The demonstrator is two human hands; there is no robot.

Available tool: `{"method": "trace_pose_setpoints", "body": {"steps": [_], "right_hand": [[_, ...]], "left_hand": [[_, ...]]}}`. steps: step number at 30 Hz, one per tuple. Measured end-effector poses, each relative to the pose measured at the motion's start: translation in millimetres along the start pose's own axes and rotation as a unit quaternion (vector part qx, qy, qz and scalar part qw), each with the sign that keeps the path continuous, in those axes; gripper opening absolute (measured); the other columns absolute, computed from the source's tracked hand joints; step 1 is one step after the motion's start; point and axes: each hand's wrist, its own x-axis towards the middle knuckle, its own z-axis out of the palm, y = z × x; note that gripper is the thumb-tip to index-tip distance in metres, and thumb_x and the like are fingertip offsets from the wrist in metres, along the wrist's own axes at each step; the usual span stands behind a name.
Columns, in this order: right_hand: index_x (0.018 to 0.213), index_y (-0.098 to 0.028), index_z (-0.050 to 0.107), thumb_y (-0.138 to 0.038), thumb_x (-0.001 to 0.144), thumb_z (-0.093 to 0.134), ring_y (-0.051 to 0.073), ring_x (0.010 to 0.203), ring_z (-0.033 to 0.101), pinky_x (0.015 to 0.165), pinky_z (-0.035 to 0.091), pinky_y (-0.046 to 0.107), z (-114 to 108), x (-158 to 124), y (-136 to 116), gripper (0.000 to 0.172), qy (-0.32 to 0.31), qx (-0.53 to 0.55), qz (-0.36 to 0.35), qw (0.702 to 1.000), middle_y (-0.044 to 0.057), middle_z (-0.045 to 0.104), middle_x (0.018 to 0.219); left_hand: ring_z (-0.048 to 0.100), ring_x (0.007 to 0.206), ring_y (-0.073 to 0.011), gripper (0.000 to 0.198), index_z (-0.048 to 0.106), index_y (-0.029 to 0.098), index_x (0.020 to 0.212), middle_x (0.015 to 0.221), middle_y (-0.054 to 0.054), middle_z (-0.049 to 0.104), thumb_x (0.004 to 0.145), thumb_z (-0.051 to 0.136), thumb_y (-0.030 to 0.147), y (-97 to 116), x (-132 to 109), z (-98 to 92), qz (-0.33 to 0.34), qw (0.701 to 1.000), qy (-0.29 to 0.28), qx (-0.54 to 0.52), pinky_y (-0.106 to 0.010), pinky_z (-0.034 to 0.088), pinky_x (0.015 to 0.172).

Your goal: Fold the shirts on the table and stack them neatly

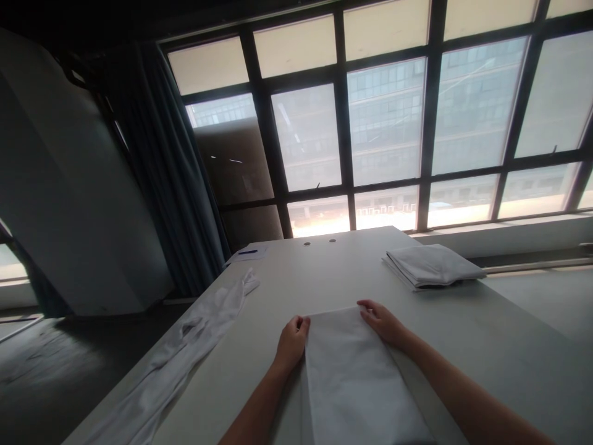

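Observation:
A white folded cloth (pixel 354 377) lies lengthwise on the white table (pixel 273 278), its near end running out of the bottom of the view. My left hand (pixel 293 341) is closed at the far left corner, pinching the fabric between thumb and fingers. At the far right corner, my right hand (pixel 382 322) grips the edge, thumb on the near side and fingertips at the top. Between the two hands the far edge runs nearly straight. The upper face of the cloth looks smooth, with faint creases.
A stack of folded white cloth (pixel 433 266) sits at the table's right edge. Crumpled white fabric (pixel 194 346) stretches along the left edge. Paper with a dark blue pen (pixel 248 251) lies at the far left corner. Beyond are a blue curtain (pixel 171 167) and large windows.

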Motion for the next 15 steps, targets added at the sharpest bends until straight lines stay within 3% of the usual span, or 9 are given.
{"method": "trace_pose_setpoints", "body": {"steps": [4, 9, 15], "right_hand": [[0.103, -0.017, 0.07, -0.045, 0.083, 0.049, 0.024, 0.088, 0.064, 0.079, 0.049, 0.034, 5.4, -1.7, 5.0, 0.041, -0.032, 0.022, 0.012, 0.999, 0.008, 0.073, 0.093], [0.068, -0.016, 0.066, -0.048, 0.084, 0.052, 0.019, 0.066, 0.056, 0.063, 0.042, 0.029, 6.1, -5.5, -5.3, 0.038, -0.086, 0.014, 0.015, 0.996, 0.001, 0.063, 0.063], [0.086, -0.017, 0.072, -0.05, 0.089, 0.049, 0.02, 0.075, 0.059, 0.069, 0.043, 0.029, 2.6, -9.3, -8.0, 0.041, -0.091, -0.012, 0.008, 0.996, 0.003, 0.071, 0.08]], "left_hand": [[0.055, 0.069, -0.0179, 0.043, 0.053, 0.022, 0.073, 0.069, 0.0, 0.06, 0.093, 0.042, 0.059, -5.2, 4.6, -3.3, -0.005, 1.0, -0.008, 0.007, -0.026, 0.037, 0.062], [0.061, 0.071, -0.0205, 0.041, 0.06, 0.021, 0.076, 0.071, -0.003, 0.066, 0.091, 0.049, 0.057, -8.6, 8.8, -12.5, -0.013, 0.999, -0.037, 0.017, -0.026, 0.04, 0.064], [0.066, 0.075, -0.0227, 0.035, 0.067, 0.018, 0.081, 0.076, -0.005, 0.072, 0.088, 0.058, 0.051, -1.6, 16.4, -14.8, -0.019, 0.998, -0.038, 0.048, -0.027, 0.042, 0.067]]}}
